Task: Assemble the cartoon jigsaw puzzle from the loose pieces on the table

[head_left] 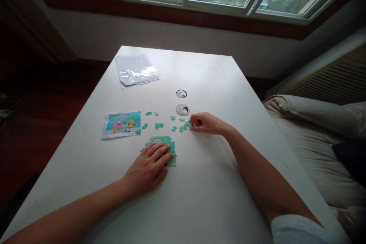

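Observation:
My left hand (pixel 147 169) lies palm down, fingers stretched out, over a partly joined jigsaw puzzle (pixel 172 145) and hides much of its lower left. Green-blue colours and part of a cartoon face show along the puzzle's upper side. Farther right, my right hand (pixel 208 123) has thumb and fingers pinched at a small green puzzle piece (pixel 192 124), at the edge of a cluster of loose pieces (pixel 181 128). More loose green pieces (pixel 159 125) are scattered above the joined section. A cartoon reference picture (pixel 123 123) rests to their left, with one piece touching its lower right corner.
The white table (pixel 211 80) carries papers in a clear plastic sleeve (pixel 137 70) at its far left. A round cable hole (pixel 181 93) and a round grey cover (pixel 182 109) sit near the middle. A beige couch (pixel 303 137) stands along the right; windows are beyond.

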Demonstrator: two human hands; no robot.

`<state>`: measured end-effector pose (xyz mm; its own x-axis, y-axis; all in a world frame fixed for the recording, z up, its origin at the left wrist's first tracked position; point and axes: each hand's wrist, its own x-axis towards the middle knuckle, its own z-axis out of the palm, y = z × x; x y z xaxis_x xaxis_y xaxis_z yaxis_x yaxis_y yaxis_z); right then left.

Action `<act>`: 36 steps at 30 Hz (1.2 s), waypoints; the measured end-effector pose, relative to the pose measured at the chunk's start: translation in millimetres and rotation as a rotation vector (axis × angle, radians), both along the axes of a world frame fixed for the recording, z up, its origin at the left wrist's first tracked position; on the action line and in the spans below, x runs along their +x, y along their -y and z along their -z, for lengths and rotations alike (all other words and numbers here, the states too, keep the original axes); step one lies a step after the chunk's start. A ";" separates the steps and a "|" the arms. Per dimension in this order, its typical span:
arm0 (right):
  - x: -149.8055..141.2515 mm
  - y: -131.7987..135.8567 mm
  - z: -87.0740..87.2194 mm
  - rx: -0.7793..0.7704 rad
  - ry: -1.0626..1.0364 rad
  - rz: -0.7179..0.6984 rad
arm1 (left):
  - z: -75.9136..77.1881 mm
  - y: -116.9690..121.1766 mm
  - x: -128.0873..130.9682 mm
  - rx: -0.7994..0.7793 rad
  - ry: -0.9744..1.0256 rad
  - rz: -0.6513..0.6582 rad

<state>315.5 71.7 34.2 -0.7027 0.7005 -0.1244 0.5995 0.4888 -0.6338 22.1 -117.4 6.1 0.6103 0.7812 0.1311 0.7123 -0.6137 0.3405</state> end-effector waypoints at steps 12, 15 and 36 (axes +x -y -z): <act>5.8 -8.0 16.3 -0.057 -0.087 0.094 | -3.3 -0.2 0.6 -0.003 0.012 0.001; 8.6 -10.5 19.7 -0.037 -0.070 0.089 | -2.2 -0.3 0.4 -0.010 0.003 0.004; 15.1 -26.1 51.2 0.308 -0.215 0.319 | -2.7 -0.5 1.4 0.000 0.000 0.002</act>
<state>330.6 97.7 -17.0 -0.4340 0.8665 0.2466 0.6211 0.4860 -0.6149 23.5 -116.9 8.8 0.6122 0.7798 0.1308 0.7109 -0.6153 0.3407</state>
